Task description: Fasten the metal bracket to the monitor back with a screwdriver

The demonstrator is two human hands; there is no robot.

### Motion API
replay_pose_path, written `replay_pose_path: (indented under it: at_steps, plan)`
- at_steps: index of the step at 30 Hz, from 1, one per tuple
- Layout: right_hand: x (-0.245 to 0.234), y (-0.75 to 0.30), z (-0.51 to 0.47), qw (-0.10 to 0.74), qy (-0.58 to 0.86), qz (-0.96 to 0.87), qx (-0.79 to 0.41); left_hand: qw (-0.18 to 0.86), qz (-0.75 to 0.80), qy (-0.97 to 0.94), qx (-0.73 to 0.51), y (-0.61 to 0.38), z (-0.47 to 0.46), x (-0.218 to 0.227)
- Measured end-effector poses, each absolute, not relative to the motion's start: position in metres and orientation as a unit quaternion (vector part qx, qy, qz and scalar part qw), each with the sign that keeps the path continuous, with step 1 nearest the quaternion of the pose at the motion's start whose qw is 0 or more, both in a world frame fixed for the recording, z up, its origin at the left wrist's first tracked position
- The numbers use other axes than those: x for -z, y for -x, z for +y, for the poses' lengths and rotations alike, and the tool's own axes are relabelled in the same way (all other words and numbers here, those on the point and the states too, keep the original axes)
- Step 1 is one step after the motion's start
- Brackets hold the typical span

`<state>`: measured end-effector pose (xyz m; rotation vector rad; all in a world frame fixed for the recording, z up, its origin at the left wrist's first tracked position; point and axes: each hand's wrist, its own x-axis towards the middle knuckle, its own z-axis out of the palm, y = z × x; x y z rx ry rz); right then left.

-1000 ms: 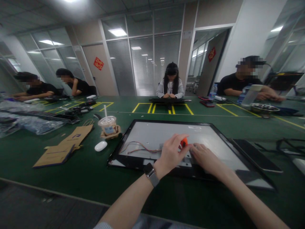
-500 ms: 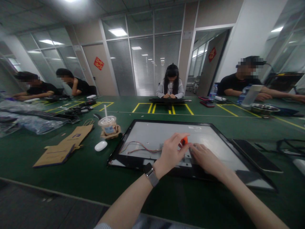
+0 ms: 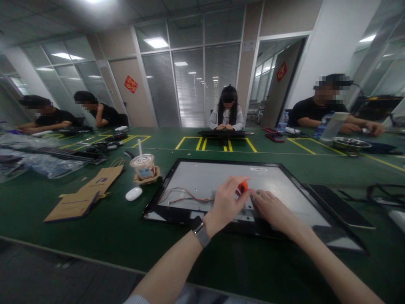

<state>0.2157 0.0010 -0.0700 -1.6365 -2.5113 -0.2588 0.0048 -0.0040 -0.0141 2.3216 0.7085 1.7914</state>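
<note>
A large flat display panel (image 3: 180, 177), grey with a black frame, lies back side up on the green table. My left hand (image 3: 228, 197) wears a watch at the wrist and is closed around an orange-and-black screwdriver (image 3: 243, 186); only the handle's top shows, its lower part hidden by my fingers. Just to its right, my right hand (image 3: 272, 209) rests low over the panel with its fingers drawn together, and what they pinch is hidden. Beneath the hands is a metal bracket (image 3: 246, 218). Thin wires (image 3: 186, 194) lie loose on the panel's left.
Left of the panel stand an iced drink cup (image 3: 144, 166) in a cardboard holder, a white oval case (image 3: 133, 194) and brown paper bags (image 3: 79, 198). A black phone-like slab (image 3: 340, 204) lies right. Co-workers sit around the table; a dark panel (image 3: 226, 134) is opposite.
The screwdriver's orange top and my left fingertips have shifted slightly left. My right hand stays almost still. The person at the right has drawn a hand inward.
</note>
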Motion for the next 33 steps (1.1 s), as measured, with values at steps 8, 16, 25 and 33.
replay_pose_path:
  at_steps: [8,16,25,33]
  plan:
    - [0.0691,-0.2141,0.0005,0.046,0.549,-0.830,0.092,0.058,0.239,-0.775,-0.582,-0.0049,-0.0041,0.0159]
    - [0.0704,-0.2156,0.0014,0.024,0.537,-0.837,0.096,0.070,0.241,-0.803,-0.540,-0.0052,-0.0059,0.0187]
    - [0.0713,-0.2167,0.0017,0.046,0.541,-0.835,0.091,0.058,0.245,-0.808,-0.532,-0.0055,-0.0031,0.0220]
    - [0.0703,-0.2167,0.0013,0.045,0.544,-0.833,0.088,0.049,0.213,-0.787,-0.576,-0.0052,-0.0027,0.0197]
